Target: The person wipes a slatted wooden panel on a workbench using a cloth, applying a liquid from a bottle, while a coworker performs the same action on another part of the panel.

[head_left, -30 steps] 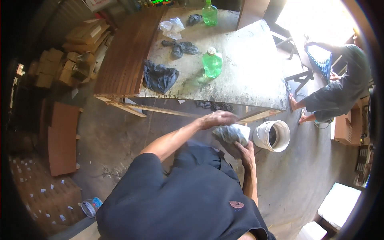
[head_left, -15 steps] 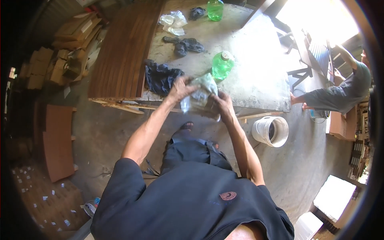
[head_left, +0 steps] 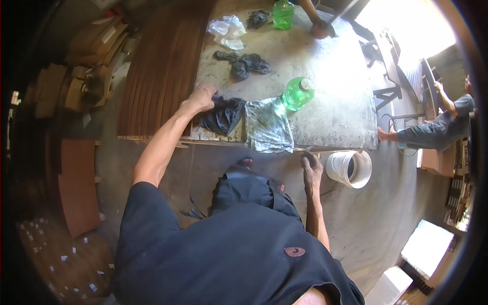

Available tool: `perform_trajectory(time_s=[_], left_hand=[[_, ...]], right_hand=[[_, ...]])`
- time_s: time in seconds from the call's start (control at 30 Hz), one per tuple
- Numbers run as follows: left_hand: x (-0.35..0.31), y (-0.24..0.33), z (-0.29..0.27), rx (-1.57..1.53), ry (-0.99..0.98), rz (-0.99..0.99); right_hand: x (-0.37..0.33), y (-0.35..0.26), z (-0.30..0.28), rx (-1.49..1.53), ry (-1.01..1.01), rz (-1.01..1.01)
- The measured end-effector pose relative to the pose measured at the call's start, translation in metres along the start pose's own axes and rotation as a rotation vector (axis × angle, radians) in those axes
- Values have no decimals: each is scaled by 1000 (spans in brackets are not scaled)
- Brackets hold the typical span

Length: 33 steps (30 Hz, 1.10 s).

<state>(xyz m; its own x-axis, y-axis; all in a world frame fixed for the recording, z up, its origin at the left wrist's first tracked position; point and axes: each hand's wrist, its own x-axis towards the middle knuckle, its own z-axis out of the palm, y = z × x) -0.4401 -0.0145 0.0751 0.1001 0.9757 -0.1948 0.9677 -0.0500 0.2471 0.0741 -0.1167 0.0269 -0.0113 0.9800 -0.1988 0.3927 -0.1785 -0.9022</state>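
Observation:
My left hand [head_left: 203,96] is at the table's near-left part, fingers closed on the upper corner of a crumpled black cloth [head_left: 221,117]; whether it is cloth or thin plastic is unclear. Beside that lies a pale grey-green cloth [head_left: 268,126], spread flat, its lower end at the table's front edge. Just off that edge, to the right of the pale cloth, my right hand [head_left: 311,165] has curled fingers; what they hold, if anything, cannot be made out. A green translucent bottle [head_left: 298,94] with a light cap stands touching or close behind the pale cloth.
Dark slatted wood panels [head_left: 162,71] cover the table's left. Farther back lie black crumpled pieces [head_left: 245,65], white crumpled sheeting [head_left: 227,31] and another green bottle [head_left: 283,15]. Another person's hand [head_left: 321,29] is at the far side. A white bucket [head_left: 349,169] stands at right, a co-worker [head_left: 437,127] beyond.
The pale cloth has gone from between both my hands to lying on the table. My left hand has moved left to the black cloth; my right has drawn back. Another person's hand has appeared at the far side.

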Motion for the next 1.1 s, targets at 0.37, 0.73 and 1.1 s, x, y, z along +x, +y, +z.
perform_trajectory(time_s=[0.37, 0.73, 1.1], left_hand=[[-19, 26, -155, -1195, 258, -100], [-37, 237, -125, -1325, 126, 221], [-28, 379, -37, -1340, 70, 295]], right_hand=[[-59, 29, 2, 184, -10, 196], [-10, -157, -2, 789, -313, -2], [-11, -113, -56, 987, 10, 243]])
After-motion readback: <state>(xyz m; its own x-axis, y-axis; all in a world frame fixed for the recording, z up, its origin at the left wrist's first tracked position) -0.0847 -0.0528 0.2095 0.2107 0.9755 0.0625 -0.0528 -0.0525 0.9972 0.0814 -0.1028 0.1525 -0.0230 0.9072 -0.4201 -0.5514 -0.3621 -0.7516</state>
